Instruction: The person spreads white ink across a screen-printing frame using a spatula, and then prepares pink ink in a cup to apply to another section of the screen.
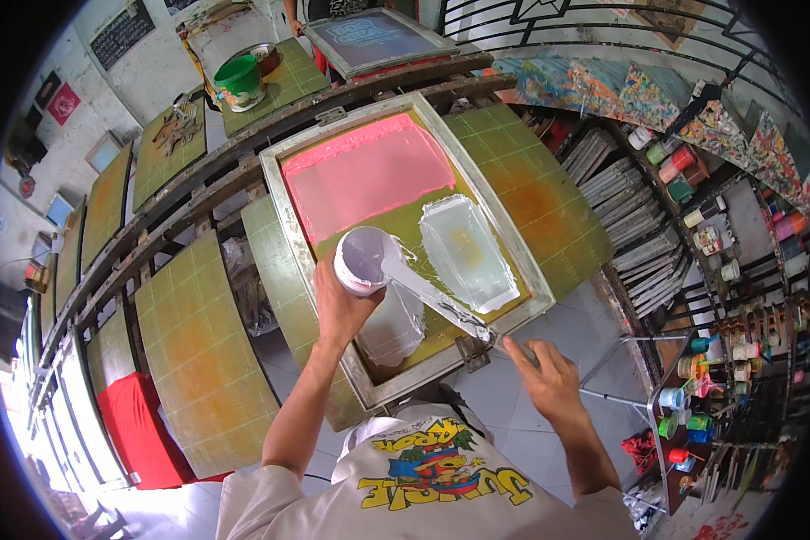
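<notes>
My left hand [340, 310] grips a white plastic tub [355, 281], tilted so its open mouth and pale inside show. The tub is above a screen printing frame [490, 205] lying on a green board. My right hand [549, 382] is closed around the handle end of a long spatula [436, 299] coated in white ink. Its broad end reaches the tub's mouth. On the mesh, pink ink [369, 184] is spread over the far part. White ink surrounds a pale window [463, 252] on the right, and another white patch [391, 333] lies beneath the tub.
Several green boards [202, 351] line a rail at left; red cloth [144, 432] covers one. A green bucket [241, 81] stands at the back. Beyond the rail, another person's hand [294, 27] is beside a second screen [369, 40]. Right are stacked frames [634, 216] and paint pots [672, 398].
</notes>
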Available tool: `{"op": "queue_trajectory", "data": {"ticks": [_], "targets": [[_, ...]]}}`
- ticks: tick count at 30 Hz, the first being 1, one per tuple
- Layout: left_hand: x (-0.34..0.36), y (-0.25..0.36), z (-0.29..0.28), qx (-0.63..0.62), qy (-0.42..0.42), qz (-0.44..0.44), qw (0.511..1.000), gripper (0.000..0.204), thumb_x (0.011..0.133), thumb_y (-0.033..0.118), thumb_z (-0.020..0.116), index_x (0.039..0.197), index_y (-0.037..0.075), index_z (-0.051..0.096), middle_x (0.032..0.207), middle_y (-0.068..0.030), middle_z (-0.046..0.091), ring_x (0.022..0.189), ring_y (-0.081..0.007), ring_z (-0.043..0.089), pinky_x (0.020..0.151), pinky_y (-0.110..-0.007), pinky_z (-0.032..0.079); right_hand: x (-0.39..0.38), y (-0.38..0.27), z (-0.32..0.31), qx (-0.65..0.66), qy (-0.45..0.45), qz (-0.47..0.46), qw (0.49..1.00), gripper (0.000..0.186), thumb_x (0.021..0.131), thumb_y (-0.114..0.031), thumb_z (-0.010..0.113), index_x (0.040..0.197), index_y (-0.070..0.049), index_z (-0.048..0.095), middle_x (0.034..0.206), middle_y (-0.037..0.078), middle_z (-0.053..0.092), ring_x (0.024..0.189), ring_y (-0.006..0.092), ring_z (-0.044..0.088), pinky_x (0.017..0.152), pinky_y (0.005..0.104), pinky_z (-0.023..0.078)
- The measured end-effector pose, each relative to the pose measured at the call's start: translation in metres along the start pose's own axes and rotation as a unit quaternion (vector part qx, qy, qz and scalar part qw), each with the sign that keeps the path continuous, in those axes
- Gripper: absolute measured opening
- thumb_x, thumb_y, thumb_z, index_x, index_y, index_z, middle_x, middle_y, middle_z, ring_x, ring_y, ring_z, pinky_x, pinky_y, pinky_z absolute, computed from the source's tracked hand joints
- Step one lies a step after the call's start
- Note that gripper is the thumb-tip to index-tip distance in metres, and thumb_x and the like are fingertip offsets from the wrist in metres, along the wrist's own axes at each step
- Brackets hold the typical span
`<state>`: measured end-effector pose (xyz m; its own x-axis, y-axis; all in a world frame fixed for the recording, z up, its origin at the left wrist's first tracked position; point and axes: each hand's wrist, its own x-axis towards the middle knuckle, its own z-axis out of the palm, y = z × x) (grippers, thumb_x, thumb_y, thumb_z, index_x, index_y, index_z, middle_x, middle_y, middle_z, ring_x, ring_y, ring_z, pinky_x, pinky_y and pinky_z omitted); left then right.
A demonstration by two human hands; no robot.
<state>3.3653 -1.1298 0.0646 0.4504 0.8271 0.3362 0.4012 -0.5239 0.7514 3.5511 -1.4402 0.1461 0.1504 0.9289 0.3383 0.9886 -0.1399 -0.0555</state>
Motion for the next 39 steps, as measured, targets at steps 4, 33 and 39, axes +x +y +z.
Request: {"op": "queue_trajectory", "data": {"ticks": [4,33,39], "targets": [[0.0,-0.004,-0.004,0.011,0.0,0.008,1.0,0.093,0.063,0.016,0.094,0.141,0.0,0.045,0.128,-0.0207,0.055,0.123,-0.0413,0.051,0.106,-0.05,0.042,0.006,0.011,-0.029,-0.016,-0.008,-0.015,1.0,0.056,0.083,-0.003,0.071,0.137,-0.019,0.068,0.095,0.004,0.058,0.077,0.0201,0.063,0.06,0.0334,0.053],[-0.161,-0.126,0.062,-0.56,0.031,-0.309,0.769,0.078,0.086,0.047,0.071,0.149,0.012,0.039,0.143,-0.0089,0.054,0.131,-0.031,0.053,0.11,-0.049,0.046,0.063,0.072,0.157,0.174,-0.046,0.381,0.907,0.047,0.102,-0.018,0.059,0.148,-0.013,0.055,0.112,0.027,0.07,0.103,0.0464,0.067,0.089,0.0516,0.054],[-0.163,-0.132,0.065,-0.372,-0.051,-0.234,0.897,0.08,0.088,0.068,0.055,0.148,0.015,0.046,0.147,-0.0106,0.054,0.134,-0.0367,0.052,0.11,-0.06,0.044,0.057,0.084,0.172,0.17,-0.042,0.331,0.927,0.046,0.101,-0.022,0.059,0.146,-0.015,0.058,0.103,0.029,0.07,0.099,0.0491,0.067,0.088,0.0524,0.053]]}}
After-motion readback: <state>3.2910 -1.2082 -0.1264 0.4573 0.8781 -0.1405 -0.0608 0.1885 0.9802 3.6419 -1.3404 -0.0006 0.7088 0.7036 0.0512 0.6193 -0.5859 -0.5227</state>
